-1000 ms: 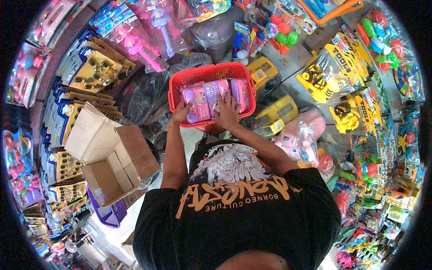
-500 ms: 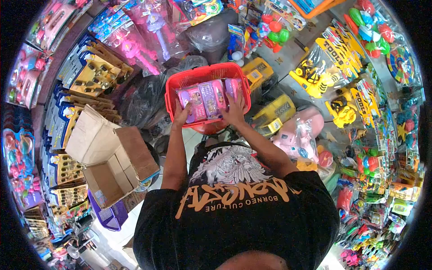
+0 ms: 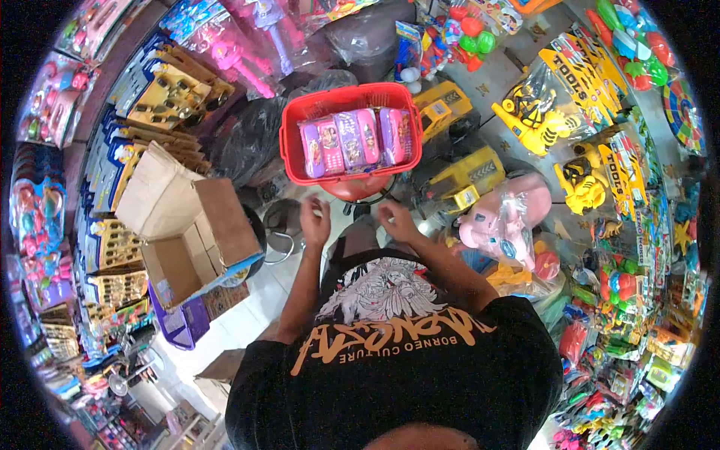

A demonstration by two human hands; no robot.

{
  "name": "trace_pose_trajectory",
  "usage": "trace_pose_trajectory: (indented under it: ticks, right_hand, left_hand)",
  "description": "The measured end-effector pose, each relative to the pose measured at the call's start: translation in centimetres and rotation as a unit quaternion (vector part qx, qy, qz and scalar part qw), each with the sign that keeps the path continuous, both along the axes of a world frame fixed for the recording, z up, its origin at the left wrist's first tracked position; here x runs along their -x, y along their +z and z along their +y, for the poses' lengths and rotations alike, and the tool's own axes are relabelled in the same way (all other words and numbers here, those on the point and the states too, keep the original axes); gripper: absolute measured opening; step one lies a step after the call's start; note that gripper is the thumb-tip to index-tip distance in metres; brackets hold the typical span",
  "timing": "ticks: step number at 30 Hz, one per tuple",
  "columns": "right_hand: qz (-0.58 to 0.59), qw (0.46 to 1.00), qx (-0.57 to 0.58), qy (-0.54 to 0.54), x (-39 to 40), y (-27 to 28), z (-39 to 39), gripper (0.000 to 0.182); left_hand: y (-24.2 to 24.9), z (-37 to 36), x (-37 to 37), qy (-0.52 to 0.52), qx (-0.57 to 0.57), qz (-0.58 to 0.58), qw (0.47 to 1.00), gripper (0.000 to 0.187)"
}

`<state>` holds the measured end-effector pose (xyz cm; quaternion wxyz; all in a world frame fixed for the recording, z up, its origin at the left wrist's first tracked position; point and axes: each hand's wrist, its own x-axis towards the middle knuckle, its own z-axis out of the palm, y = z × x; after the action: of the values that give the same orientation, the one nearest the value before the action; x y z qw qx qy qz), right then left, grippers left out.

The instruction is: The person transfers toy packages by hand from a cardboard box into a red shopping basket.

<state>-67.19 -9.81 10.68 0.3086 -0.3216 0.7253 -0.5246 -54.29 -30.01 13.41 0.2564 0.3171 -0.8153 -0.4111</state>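
Observation:
A red basket [image 3: 289, 154] rests on a red stool [image 3: 360, 187]. Inside it lie wrapped pink and purple toys [image 3: 349, 139] side by side, with a gap before the one at the right. Below the basket's left part, my left hand [image 3: 315, 220] is off the basket, fingers loosely curled and apart, holding nothing. On the other side my right hand [image 3: 396, 222] hangs below the basket's right part, its fingers bent and apart with nothing in them.
To the left are an open cardboard box [image 3: 176, 266] and a purple basket [image 3: 180, 322]. Yellow toy trucks [image 3: 469, 180] and a pink wrapped toy [image 3: 502, 217] sit at the right. Packaged toys hang all around.
Both hands have let go of the toys and drawn back out of the basket toward my body. The toys stay in the basket.

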Motion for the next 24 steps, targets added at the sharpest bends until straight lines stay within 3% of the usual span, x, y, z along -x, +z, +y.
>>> trace_pose_trajectory:
  ticks: [2,3,4,5,6,8,10,12,13,14,16,17,18,19,21,22,24]
  right_hand:
    - [-0.041,0.995,-0.034,0.085,-2.9,-9.9,2.4,0.021]
    - [0.073,0.966,-0.117,0.221,-3.7,-11.9,3.7,0.024]
    - [0.187,0.898,-0.193,0.348,-4.5,-13.7,5.3,0.027]
    - [0.184,0.896,-0.188,0.358,-5.8,-17.7,6.1,0.027]
    - [0.078,0.916,-0.209,0.334,-6.6,-21.5,7.3,0.029]
    - [-0.126,0.919,-0.250,0.277,-6.9,-29.6,11.9,0.031]
    - [-0.316,0.883,-0.285,0.199,-7.0,-36.7,11.2,0.034]
    - [-0.267,0.899,-0.306,0.165,-4.9,-24.7,8.1,0.035]
    - [-0.221,0.910,-0.329,0.123,-4.0,-15.9,6.0,0.036]
    - [-0.216,0.910,-0.333,0.120,-3.0,-19.6,7.7,0.036]
    - [-0.124,0.979,-0.054,0.151,-1.4,-28.1,8.4,0.039]
    - [-0.113,0.981,-0.048,0.147,-0.2,-24.2,8.4,0.039]
    - [-0.174,0.966,-0.188,0.048,-0.7,-19.8,8.1,0.038]
    - [-0.233,0.916,-0.322,-0.053,-1.8,-16.0,6.9,0.036]
    - [-0.260,0.905,-0.320,-0.101,-2.5,-18.0,8.3,0.032]
    - [-0.294,0.888,-0.323,-0.147,-3.9,-19.9,8.8,0.028]
    - [-0.257,0.905,-0.320,-0.114,-7.9,-21.2,7.5,0.028]
  left_hand:
    - [-4.1,1.7,-3.4,-0.059,-0.151,-0.106,0.981,0.029]
    - [-8.4,2.1,-5.9,-0.073,-0.178,-0.198,0.961,0.032]
    - [-13.0,2.6,-8.8,-0.086,-0.206,-0.289,0.931,0.035]
    - [-16.6,3.3,-11.7,-0.147,-0.149,-0.372,0.904,0.038]
    - [-18.3,4.1,-14.1,-0.206,-0.093,-0.449,0.865,0.041]
    - [-15.2,6.2,-15.6,-0.164,-0.129,-0.450,0.868,0.042]
    - [-11.7,6.7,-15.7,-0.129,-0.157,-0.444,0.873,0.043]
    - [-10.5,7.0,-16.4,-0.054,-0.325,-0.344,0.879,0.046]
    - [-16.4,6.5,-19.1,-0.059,-0.324,-0.252,0.910,0.047]
    - [-16.4,6.6,-20.0,-0.062,-0.328,-0.247,0.910,0.047]
    - [-15.6,5.7,-21.1,-0.187,-0.180,-0.375,0.890,0.046]
    - [-17.9,5.5,-22.8,-0.135,-0.281,-0.342,0.886,0.048]
    - [-20.7,5.1,-23.7,-0.136,-0.264,-0.419,0.858,0.051]
    - [-21.4,5.0,-24.8,-0.173,-0.223,-0.403,0.871,0.053]
    - [-24.6,4.3,-27.5,-0.239,-0.150,-0.366,0.887,0.057]
    - [-23.4,4.2,-28.5,-0.236,-0.150,-0.366,0.888,0.057]
    - [-19.1,4.3,-30.2,-0.171,-0.233,-0.313,0.905,0.056]
